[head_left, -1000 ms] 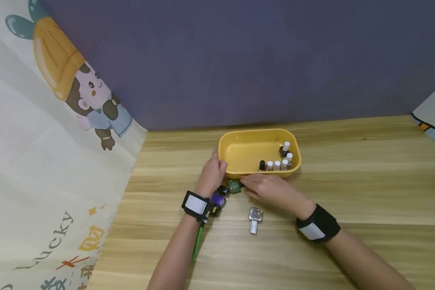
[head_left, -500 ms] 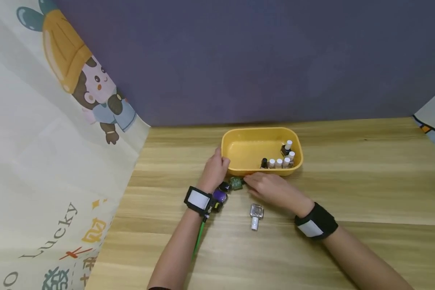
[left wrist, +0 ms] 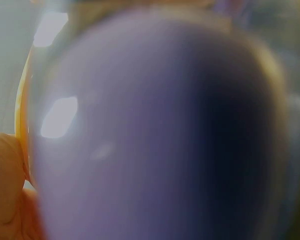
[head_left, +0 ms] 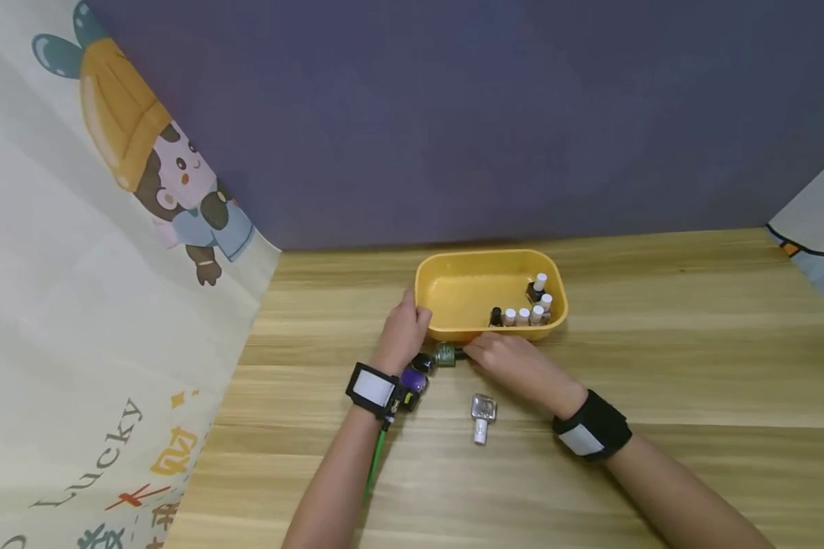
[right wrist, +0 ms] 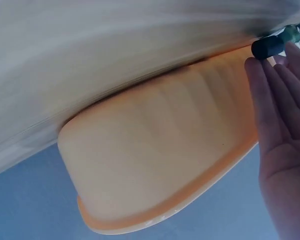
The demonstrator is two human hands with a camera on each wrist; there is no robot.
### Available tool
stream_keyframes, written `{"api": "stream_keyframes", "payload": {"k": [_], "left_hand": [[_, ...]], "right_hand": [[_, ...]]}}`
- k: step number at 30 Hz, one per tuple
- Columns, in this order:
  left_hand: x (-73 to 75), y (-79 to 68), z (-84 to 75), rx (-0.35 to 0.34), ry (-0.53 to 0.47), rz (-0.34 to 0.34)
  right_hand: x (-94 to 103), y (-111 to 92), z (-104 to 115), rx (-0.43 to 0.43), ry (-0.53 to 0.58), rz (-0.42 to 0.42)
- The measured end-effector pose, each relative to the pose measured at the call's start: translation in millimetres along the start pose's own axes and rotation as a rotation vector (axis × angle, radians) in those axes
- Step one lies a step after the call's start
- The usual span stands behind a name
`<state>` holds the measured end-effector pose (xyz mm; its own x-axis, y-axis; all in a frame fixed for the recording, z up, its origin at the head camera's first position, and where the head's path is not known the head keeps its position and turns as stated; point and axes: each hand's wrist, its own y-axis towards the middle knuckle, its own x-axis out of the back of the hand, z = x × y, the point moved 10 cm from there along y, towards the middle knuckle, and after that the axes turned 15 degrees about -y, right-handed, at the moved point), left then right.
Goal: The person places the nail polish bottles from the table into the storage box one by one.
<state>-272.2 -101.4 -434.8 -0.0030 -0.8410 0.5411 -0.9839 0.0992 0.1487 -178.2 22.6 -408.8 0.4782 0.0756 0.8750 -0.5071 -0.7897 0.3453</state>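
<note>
My left hand (head_left: 403, 329) grips the left end of a yellow plastic tub (head_left: 461, 293). At the tub's front wall, my right hand (head_left: 511, 366) has its fingertips at the black cap of a green nail polish bottle (head_left: 445, 354) lying on its side. In the right wrist view the fingers (right wrist: 263, 100) are straight, right beside that cap (right wrist: 267, 47). A dark bottle (head_left: 423, 363) and a purple bottle (head_left: 413, 379) lie by my left wrist; the purple one fills the left wrist view, blurred. A clear glittery polish bottle with a white cap (head_left: 481, 431) lies nearer me.
Several nail polish bottles, most with white caps (head_left: 524, 315), stand along the tub's front and right sides. Under my left forearm a thin green stick (head_left: 375, 461) shows. A dark wall (head_left: 494, 122) rises behind the wooden table (head_left: 659, 343).
The green bottle has turned slightly, its cap now pointing more to the right, with my right fingertips still beside it. My left hand keeps its hold on the tub. The head view shifts slightly.
</note>
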Motion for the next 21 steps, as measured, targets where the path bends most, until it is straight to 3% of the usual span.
{"api": "stream_keyframes", "payload": {"k": [3, 13, 21], "left_hand": [[0.7, 1.8, 0.7, 0.0, -0.003, -0.005], [1.0, 2.0, 2.5, 0.012, -0.026, 0.002], [2.7, 1.3, 3.2, 0.026, -0.036, 0.005]], "right_hand": [[-0.4, 2, -2, -0.009, -0.016, 0.001], [-5.9, 9, -5, -0.095, 0.091, 0.056], [-9.2, 11, -3, -0.082, 0.017, 0.063]]}}
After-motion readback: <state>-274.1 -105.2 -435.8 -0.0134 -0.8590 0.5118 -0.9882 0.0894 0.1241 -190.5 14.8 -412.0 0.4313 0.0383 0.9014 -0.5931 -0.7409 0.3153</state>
